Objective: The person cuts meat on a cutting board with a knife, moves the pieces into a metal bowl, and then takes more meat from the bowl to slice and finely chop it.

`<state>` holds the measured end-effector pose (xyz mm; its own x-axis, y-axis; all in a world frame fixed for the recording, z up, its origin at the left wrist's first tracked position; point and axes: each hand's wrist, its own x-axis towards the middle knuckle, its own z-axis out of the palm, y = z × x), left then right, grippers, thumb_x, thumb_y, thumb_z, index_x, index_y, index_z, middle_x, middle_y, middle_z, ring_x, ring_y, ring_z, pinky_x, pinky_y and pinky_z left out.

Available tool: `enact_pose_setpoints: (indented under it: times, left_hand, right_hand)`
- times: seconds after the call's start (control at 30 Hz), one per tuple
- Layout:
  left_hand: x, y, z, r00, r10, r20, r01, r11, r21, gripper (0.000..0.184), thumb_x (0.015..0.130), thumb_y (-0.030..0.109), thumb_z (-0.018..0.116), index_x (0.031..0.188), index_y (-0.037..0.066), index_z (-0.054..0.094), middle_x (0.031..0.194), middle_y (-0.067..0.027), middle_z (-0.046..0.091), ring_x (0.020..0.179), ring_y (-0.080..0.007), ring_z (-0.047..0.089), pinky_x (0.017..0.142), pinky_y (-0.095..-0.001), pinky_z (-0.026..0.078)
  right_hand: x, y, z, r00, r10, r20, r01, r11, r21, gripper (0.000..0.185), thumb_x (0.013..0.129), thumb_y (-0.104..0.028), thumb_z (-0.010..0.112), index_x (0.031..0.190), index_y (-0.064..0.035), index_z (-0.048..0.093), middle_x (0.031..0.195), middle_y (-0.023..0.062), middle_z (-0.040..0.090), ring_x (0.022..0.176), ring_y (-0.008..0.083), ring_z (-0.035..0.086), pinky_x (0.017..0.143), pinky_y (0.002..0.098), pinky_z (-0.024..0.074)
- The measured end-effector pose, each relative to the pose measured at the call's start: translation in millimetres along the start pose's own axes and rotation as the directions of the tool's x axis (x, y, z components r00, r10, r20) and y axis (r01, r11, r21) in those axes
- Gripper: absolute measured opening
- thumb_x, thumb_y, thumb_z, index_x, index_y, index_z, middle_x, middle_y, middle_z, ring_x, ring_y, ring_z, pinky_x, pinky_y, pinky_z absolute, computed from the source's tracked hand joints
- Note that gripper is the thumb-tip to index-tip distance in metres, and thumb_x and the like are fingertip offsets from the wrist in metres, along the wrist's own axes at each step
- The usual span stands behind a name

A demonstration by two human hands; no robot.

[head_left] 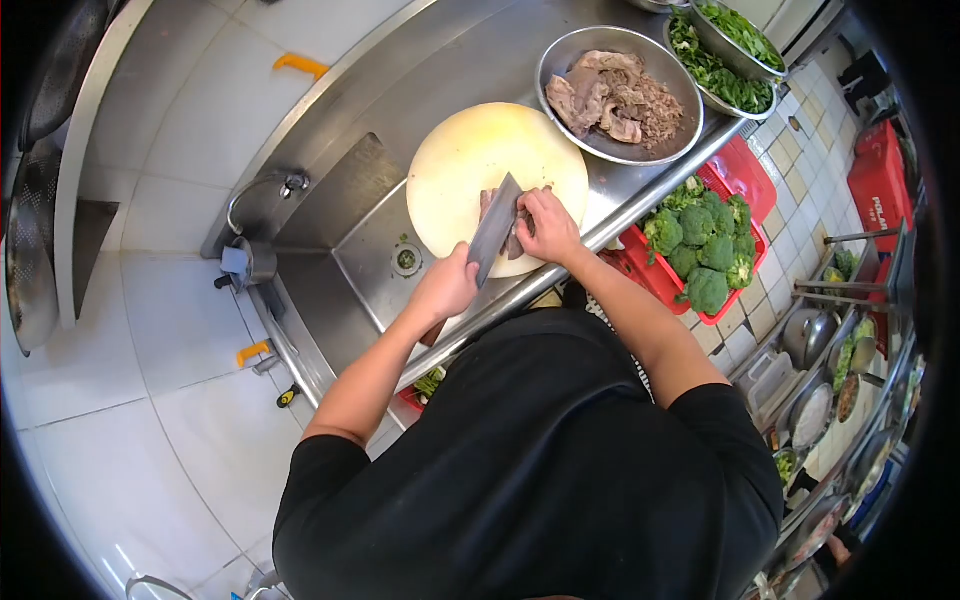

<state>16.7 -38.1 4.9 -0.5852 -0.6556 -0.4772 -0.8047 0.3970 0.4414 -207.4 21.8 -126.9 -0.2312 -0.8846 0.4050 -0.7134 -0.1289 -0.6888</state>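
A round, pale yellow chopping board (460, 150) lies across the sink's right part. My left hand (447, 287) is wrapped round the handle of a cleaver, whose broad grey blade (494, 228) points away from me over the board. Just right of the blade, my right hand (547, 226) has its fingers bent down on a piece of brown meat (514, 246), partly hidden by the fingers and blade. Behind the board's right side, a steel bowl (690, 125) holds large cooked meat pieces (580, 98) and shredded or chopped meat (660, 108).
Under the board is a steel sink (365, 235) with a drain (406, 259) and a tap (293, 184) at left. Bowls of green leaves (738, 92) stand at the back right. Broccoli (705, 240) fills a red crate (762, 250) beyond the counter edge. Shelves (850, 290) hold trays at right.
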Motion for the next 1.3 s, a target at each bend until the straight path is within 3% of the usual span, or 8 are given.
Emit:
enact_pose_setpoints:
  times: [0.3, 0.4, 0.5, 0.63, 0.73, 0.83, 0.93, 1.3]
  left_hand:
    - [67, 5, 20, 1.0, 0.009, -0.007, -0.01, 0.988, -0.155, 0.027, 0.106, 0.019, 0.052, 0.12, -0.004, 0.051, 0.082, -0.0268, 0.071, 0.059, -0.0357, 0.071, 0.061, -0.0491, 0.058]
    - [21, -2, 11, 0.999, 0.007, 0.034, -0.007, 1.0, -0.01, 0.025, 0.107, 0.018, 0.051, 0.118, -0.004, 0.051, 0.079, -0.0242, 0.07, 0.054, -0.0321, 0.069, 0.056, -0.0469, 0.057]
    - [2, -6, 14, 0.996, -0.045, 0.081, 0.045, 0.999, -0.003, 0.025, 0.108, 0.019, 0.051, 0.117, -0.004, 0.05, 0.078, -0.0245, 0.07, 0.055, -0.0334, 0.07, 0.058, -0.0483, 0.057]
    - [38, 24, 10, 0.988, -0.102, 0.116, 0.119, 0.98, -0.159, 0.033, 0.104, 0.02, 0.053, 0.125, -0.006, 0.051, 0.085, -0.0309, 0.072, 0.081, -0.0488, 0.073, 0.083, -0.056, 0.056]
    - [76, 16, 29, 0.999, 0.008, -0.032, -0.013, 0.99, -0.143, 0.025, 0.108, 0.017, 0.05, 0.12, -0.005, 0.049, 0.074, -0.0205, 0.069, 0.051, -0.0286, 0.067, 0.049, -0.0445, 0.054]
    - [63, 25, 22, 0.997, -0.076, 0.02, 0.078, 0.975, -0.208, 0.026, 0.108, 0.017, 0.05, 0.123, -0.004, 0.049, 0.072, -0.0187, 0.069, 0.05, -0.0274, 0.067, 0.049, -0.0439, 0.054]
    - [56, 17, 21, 0.995, -0.078, 0.06, 0.091, 0.965, -0.248, 0.025, 0.108, 0.016, 0.05, 0.124, -0.003, 0.048, 0.071, -0.0181, 0.067, 0.049, -0.0269, 0.066, 0.048, -0.0434, 0.053]
    - [32, -15, 38, 1.0, 0.021, 0.017, -0.02, 0.997, -0.08, 0.028, 0.108, 0.021, 0.052, 0.123, -0.003, 0.05, 0.074, -0.0218, 0.069, 0.053, -0.0316, 0.068, 0.053, -0.0463, 0.055]
  right_hand:
    - [-1, 5, 7, 0.999, -0.009, -0.045, 0.01, 1.0, 0.022, 0.026, 0.078, -0.008, 0.067, 0.104, -0.0043, 0.061, 0.098, 0.0152, 0.062, 0.093, 0.0365, 0.063, 0.085, 0.0457, 0.0536]
    - [-3, 2, 7, 0.999, 0.014, -0.036, -0.012, 0.999, 0.04, 0.026, 0.078, -0.008, 0.067, 0.104, -0.0045, 0.061, 0.098, 0.015, 0.062, 0.093, 0.0363, 0.063, 0.084, 0.0454, 0.0538]
    - [-2, 2, 4, 0.998, 0.062, -0.006, -0.061, 0.996, 0.063, 0.025, 0.079, -0.007, 0.066, 0.103, -0.0048, 0.061, 0.097, 0.0149, 0.061, 0.092, 0.036, 0.063, 0.084, 0.0449, 0.0539]
    - [-1, 2, 2, 0.997, 0.076, 0.019, -0.077, 0.994, 0.075, 0.025, 0.079, -0.006, 0.065, 0.103, -0.0055, 0.061, 0.095, 0.0145, 0.06, 0.092, 0.0357, 0.063, 0.083, 0.0447, 0.0541]
    - [1, 6, 1, 0.991, 0.104, 0.086, -0.114, 0.987, 0.115, 0.034, 0.078, -0.007, 0.072, 0.109, -0.0054, 0.059, 0.102, 0.0154, 0.061, 0.098, 0.0372, 0.062, 0.088, 0.0443, 0.0534]
    - [8, 11, -29, 0.963, -0.149, 0.223, 0.118, 0.982, 0.146, 0.047, 0.075, -0.01, 0.081, 0.115, -0.0055, 0.057, 0.111, 0.0158, 0.06, 0.106, 0.039, 0.06, 0.095, 0.044, 0.0514]
    - [3, 16, -27, 0.945, -0.004, 0.326, -0.035, 0.993, 0.113, 0.058, 0.072, -0.016, 0.089, 0.119, -0.0057, 0.056, 0.118, 0.0157, 0.059, 0.113, 0.0398, 0.058, 0.1, 0.0439, 0.0493]
    - [-2, 19, -23, 0.958, -0.052, 0.283, 0.04, 0.998, 0.045, 0.058, 0.075, -0.02, 0.088, 0.121, -0.0058, 0.056, 0.119, 0.0158, 0.06, 0.114, 0.0388, 0.06, 0.1, 0.0444, 0.05]
